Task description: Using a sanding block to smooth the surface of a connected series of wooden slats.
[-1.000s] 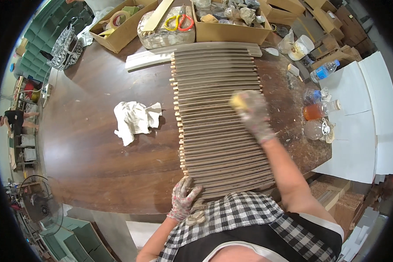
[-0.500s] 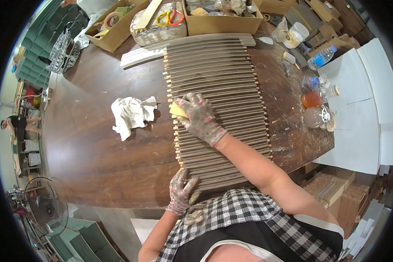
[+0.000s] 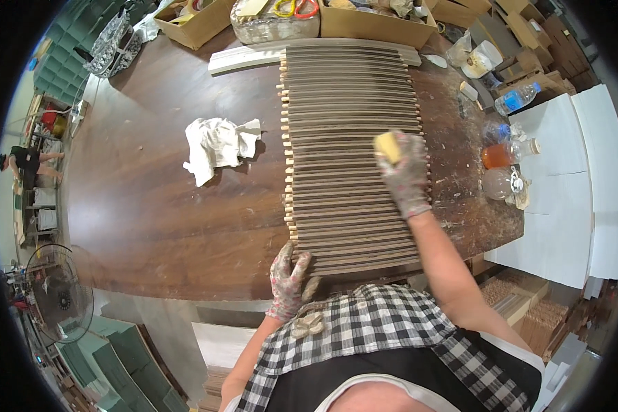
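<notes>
A long row of narrow grey-brown wooden slats (image 3: 350, 158) lies side by side on the table, pale peg-like ends sticking out along both sides. Over the right part of the row is my right hand (image 3: 406, 180), in a stained patterned glove and blurred by motion. It grips a small yellow pad (image 3: 387, 147); whether this is folded sandpaper or sponge I cannot tell. My left hand (image 3: 287, 278), gloved alike, rests at the near left corner of the slats, thumb and fingers apart, touching the nearest ends.
A crumpled white cloth (image 3: 220, 147) lies on the brown table (image 3: 151, 220) left of the slats. Pale boards (image 3: 247, 60) lie across the far end, before cardboard boxes (image 3: 378, 26) and a wrapped bundle (image 3: 275, 26). Several bottles (image 3: 498, 156) stand or lie along the right edge.
My right hand has swept from the left ends of the slats across to the right side, still with the yellow pad. My left hand stays at the near left corner. The whole view has shifted slightly.
</notes>
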### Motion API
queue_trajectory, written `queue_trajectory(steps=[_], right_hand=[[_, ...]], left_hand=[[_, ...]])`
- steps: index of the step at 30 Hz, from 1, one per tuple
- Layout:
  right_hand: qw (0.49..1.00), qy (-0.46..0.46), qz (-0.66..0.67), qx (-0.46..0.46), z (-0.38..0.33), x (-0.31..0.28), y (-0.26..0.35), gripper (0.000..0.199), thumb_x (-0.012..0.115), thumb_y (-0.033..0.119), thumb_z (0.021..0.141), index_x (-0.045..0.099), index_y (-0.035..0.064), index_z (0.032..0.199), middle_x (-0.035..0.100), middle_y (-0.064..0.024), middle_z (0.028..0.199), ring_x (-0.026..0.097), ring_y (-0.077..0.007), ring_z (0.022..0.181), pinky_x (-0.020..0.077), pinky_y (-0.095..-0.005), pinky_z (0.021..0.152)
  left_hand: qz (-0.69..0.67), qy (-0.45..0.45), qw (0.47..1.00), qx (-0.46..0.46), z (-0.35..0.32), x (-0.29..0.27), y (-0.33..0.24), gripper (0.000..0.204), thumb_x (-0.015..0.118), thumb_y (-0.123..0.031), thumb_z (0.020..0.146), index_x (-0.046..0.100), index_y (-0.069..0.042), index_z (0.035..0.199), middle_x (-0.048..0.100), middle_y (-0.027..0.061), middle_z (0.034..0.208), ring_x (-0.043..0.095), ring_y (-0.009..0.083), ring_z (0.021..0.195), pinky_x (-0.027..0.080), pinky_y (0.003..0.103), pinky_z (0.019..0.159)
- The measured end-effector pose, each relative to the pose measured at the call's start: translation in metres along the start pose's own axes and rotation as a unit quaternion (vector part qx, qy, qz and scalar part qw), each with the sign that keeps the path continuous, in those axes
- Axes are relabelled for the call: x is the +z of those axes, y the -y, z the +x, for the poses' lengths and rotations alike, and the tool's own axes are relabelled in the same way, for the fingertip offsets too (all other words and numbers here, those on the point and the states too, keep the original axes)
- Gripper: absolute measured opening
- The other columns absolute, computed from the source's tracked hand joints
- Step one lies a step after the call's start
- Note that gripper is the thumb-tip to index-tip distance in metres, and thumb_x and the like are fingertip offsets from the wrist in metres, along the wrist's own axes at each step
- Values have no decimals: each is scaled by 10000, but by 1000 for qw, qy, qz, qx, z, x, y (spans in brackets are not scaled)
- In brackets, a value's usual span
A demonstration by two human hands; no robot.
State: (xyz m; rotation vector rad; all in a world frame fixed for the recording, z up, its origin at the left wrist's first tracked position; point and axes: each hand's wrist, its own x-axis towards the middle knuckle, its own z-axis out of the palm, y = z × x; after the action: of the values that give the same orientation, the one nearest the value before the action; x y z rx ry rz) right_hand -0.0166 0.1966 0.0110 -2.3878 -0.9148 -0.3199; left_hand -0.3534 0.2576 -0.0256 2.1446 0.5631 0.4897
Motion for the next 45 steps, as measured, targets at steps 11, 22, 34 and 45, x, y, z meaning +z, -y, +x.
queue_trajectory(steps=[11, 22, 34, 45], right_hand=[[970, 118, 108, -183, 12, 48, 90, 519, 753, 270, 777, 606, 58, 1227, 589, -156, 1189, 538, -316, 1134, 448, -431, 953], [998, -3, 57, 3, -9, -27, -41, 489, 777, 159, 768, 563, 133, 1208, 535, -122, 1088, 586, -292, 930, 517, -451, 772], [967, 91, 81, -224, -7, 32, 76, 475, 771, 217, 728, 633, 89, 1165, 604, -132, 1127, 556, -298, 1056, 470, -432, 898], [987, -4, 104, -121, -16, -15, 6, 469, 812, 174, 718, 595, 68, 1120, 607, -134, 1003, 595, -280, 946, 513, -414, 832]], left_hand=[[109, -15, 991, 77, 3, -5, -8, 671, 761, -247, 749, 500, -147, 1359, 436, 239, 1418, 475, 400, 1250, 393, 496, 1005], [126, 0, 989, 81, 6, -9, -9, 641, 715, -293, 814, 475, -126, 1385, 443, 278, 1404, 503, 425, 1220, 419, 507, 982], [106, -19, 992, 71, 3, -5, -8, 696, 784, -238, 720, 515, -153, 1356, 433, 232, 1424, 481, 395, 1235, 396, 492, 1004], [92, -27, 991, 88, 2, -3, -4, 695, 778, -217, 731, 504, -140, 1365, 424, 236, 1434, 471, 398, 1254, 388, 492, 1013]])
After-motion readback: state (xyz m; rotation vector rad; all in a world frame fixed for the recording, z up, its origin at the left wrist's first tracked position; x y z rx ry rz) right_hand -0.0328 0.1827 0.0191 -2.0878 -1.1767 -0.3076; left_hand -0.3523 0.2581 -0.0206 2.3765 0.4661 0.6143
